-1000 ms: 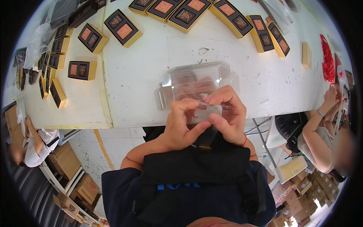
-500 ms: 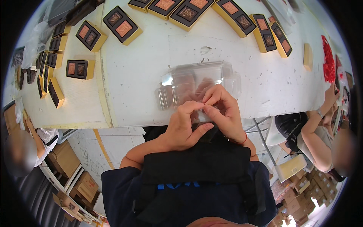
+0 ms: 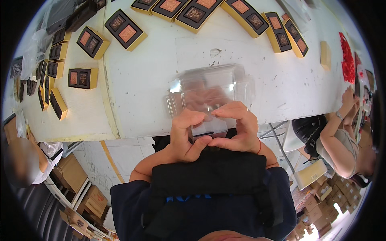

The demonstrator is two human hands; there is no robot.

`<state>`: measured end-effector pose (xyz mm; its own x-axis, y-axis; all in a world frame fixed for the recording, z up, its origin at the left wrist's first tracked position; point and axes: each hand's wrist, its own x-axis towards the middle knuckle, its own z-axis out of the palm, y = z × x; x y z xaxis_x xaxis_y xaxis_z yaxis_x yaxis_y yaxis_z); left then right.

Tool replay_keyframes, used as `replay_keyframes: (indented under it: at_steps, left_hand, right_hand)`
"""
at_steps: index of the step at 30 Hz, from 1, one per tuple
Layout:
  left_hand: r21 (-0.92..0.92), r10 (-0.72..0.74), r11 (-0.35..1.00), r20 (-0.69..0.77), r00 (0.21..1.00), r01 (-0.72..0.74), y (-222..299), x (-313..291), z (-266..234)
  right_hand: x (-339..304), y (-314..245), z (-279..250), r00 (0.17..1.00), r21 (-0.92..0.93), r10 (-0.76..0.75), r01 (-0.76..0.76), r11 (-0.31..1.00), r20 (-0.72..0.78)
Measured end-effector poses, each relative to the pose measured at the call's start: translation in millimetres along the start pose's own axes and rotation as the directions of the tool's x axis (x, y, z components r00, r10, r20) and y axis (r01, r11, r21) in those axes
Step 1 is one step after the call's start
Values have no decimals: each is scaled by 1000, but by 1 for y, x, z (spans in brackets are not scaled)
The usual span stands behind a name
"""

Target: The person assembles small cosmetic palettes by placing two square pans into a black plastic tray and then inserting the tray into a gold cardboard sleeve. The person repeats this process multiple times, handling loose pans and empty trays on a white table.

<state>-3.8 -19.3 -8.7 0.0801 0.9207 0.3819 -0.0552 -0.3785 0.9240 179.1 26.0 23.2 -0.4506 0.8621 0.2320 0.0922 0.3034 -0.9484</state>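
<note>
White worktable (image 3: pixel 140 92) beyond the hands, clear piece (image 3: pixel 209 127) framed between them

Behind the grip and to its left stand cardboard cartons (image 3: pixel 94 200); well off to its right, another person's hands (image 3: pixel 349 100) work near some red material (image 3: pixel 348 60).

The left hand (image 3: pixel 185 134) and right hand (image 3: pixel 241 131) now curl around the clear piece at the table's near edge, fingers on the far side and thumbs on the near side. Half a second ago the right thumb and finger were pinched tight against the left fingertips. That pinch has come apart: the right thumb has dropped toward the left one, and the two now lie close together along the near edge. This suggests a shift from working one spot to steadying the piece from both sides, with more of its surface exposed. Both hands appear closed on it, though how firmly is hard to tell.

Just beyond the grip lies a clear plastic tray (image 3: pixel 209 80); whether the held piece joins it is unclear. Farther out, gold-sided boxes (image 3: pixel 249 18) with dark inserts arc across the tabletop, and more boxes (image 3: pixel 58 103) cluster to the left of the grip.
</note>
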Motion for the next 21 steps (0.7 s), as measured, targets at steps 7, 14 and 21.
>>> replay_keyframes:
  at_steps: [7,14,21]
  left_hand:
    - [-18,5,1000,-24,1000,-5,4,-6,-2]
    - [-50,-138,989,-643,753,138,11,-20,-33]
    - [-167,-284,955,-755,591,247,17,-13,-82]
  right_hand:
    - [2,9,7,979,-59,-200,197,979,-40]
    - [46,16,-13,932,-494,-112,281,823,343]
    - [85,12,-13,880,-736,151,269,621,450]
